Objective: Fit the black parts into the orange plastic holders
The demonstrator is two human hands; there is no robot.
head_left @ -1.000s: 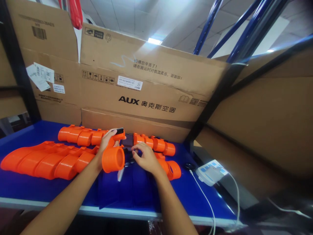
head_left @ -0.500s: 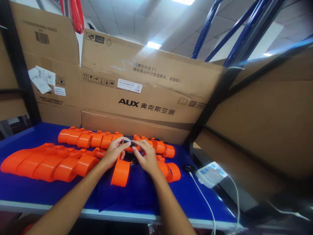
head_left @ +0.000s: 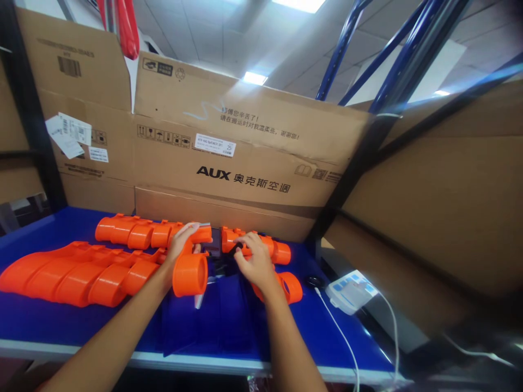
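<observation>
My left hand [head_left: 182, 243] is closed round an orange plastic pipe fitting [head_left: 190, 274], its round open end tilted toward me above the blue table [head_left: 61, 321]. My right hand [head_left: 254, 262] lies just to the right with its fingers curled over a small dark part [head_left: 215, 246] and the orange fittings there; what those fingers grip is hidden. A thin silvery piece [head_left: 199, 299] hangs below the held fitting.
Rows of orange fittings [head_left: 81, 272] lie at the left and along the back [head_left: 134, 231]. Large cardboard boxes [head_left: 245, 158] wall the table's rear and right. A white device [head_left: 349, 291] with a white cable [head_left: 347, 343] sits at the right edge, next to a small black object [head_left: 313, 281].
The orange fitting, tipped down at the table half a second ago, is raised again with its open end facing me. My right hand has shifted a little right, onto the fittings.
</observation>
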